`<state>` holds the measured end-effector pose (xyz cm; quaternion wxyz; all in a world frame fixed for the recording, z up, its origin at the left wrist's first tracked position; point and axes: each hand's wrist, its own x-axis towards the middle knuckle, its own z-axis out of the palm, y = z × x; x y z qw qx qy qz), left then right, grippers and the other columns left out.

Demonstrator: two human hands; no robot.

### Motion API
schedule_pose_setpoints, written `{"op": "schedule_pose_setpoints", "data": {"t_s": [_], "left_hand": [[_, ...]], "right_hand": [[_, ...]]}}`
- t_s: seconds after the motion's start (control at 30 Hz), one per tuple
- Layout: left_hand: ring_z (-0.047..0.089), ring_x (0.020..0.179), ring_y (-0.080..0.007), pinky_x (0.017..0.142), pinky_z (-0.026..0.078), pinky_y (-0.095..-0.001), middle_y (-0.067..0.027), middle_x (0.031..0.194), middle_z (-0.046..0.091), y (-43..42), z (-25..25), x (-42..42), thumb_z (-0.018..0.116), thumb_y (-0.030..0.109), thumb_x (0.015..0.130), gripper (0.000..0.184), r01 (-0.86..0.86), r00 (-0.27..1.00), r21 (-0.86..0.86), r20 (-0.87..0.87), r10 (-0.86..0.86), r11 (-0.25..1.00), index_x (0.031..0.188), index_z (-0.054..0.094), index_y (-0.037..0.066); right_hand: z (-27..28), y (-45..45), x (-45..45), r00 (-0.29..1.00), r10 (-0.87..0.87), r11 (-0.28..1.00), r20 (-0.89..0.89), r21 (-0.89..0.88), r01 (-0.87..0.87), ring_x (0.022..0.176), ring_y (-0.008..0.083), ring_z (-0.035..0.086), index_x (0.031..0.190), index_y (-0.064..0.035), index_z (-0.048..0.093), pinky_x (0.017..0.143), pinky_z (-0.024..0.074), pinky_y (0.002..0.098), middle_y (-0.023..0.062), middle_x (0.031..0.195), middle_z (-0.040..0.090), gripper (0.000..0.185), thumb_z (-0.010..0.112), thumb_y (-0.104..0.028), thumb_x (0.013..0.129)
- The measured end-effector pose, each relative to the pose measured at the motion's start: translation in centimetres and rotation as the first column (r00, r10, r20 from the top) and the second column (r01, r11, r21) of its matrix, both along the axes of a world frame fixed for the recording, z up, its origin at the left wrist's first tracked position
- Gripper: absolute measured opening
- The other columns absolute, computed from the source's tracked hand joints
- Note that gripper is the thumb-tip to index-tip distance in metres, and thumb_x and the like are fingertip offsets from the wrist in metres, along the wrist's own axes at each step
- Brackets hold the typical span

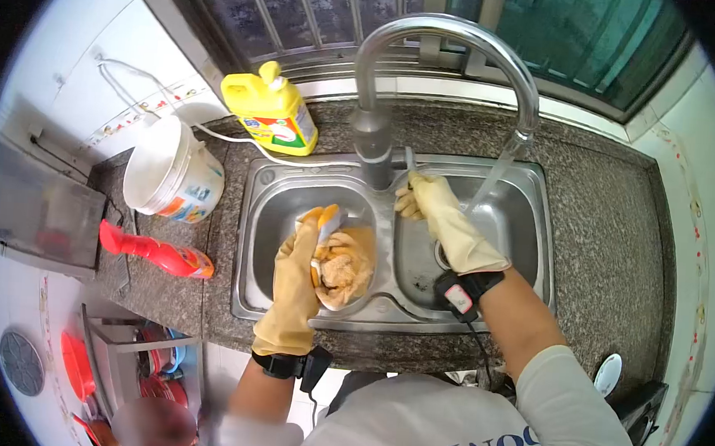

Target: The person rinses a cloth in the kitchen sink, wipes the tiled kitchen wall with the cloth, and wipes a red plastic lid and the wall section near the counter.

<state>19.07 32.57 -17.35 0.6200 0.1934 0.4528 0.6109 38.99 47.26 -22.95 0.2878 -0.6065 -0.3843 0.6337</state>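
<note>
My left hand point(294, 272), in a pale yellow rubber glove, is over the left sink basin point(274, 209). Its fingers are closed on an orange-and-white item point(324, 222) that looks like a coated work glove. Beneath it lies a crumpled yellow-orange heap point(350, 264), whose kind I cannot make out. My right hand point(425, 201), gloved the same way, is closed at the faucet lever point(410, 159) by the divider between the basins. A stream of water point(493, 176) runs from the curved chrome faucet point(450, 24) into the right basin point(506, 233).
On the granite counter point(601, 240), a yellow detergent jug point(274, 114) stands behind the left basin. A white bucket point(175, 169) and a red spray bottle point(156, 250) are at the left. A metal rack point(142, 336) with bowls stands below. A barred window point(306, 12) is behind.
</note>
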Motion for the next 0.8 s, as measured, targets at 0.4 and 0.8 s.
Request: {"op": "schedule_pose_setpoints", "data": {"t_s": [0.4,0.8], "left_hand": [[0.067,0.104,-0.0194,0.089,0.057,-0.0329,-0.0115,0.119,0.065,-0.8,1.1,-0.6,0.049,0.03,0.106,0.041,0.149,0.988,0.121,0.024,-0.153,0.981,0.137,0.053,0.003],[0.067,0.103,-0.0221,0.09,0.056,-0.0336,-0.01,0.118,0.067,3.2,-1.0,12.2,0.045,0.028,0.107,0.036,0.111,0.935,0.124,0.322,-0.146,0.986,0.132,0.051,0.003]], "right_hand": [[-0.3,0.9,1.4,0.901,-0.115,0.993,-0.419,-0.036,0.11,0.084,0.0211,0.068,0.108,-0.0018,0.068,0.081,0.0558,0.0357,0.0121,0.094,0.072,0.062,0.043,-0.059,0.102],[2.6,-11.5,2.7,0.999,0.032,0.514,0.026,0.857,-0.039,0.141,0.0251,0.037,0.146,-0.0043,0.042,0.117,0.0307,0.0396,0.0144,0.151,0.04,0.079,0.083,-0.027,0.082]]}}
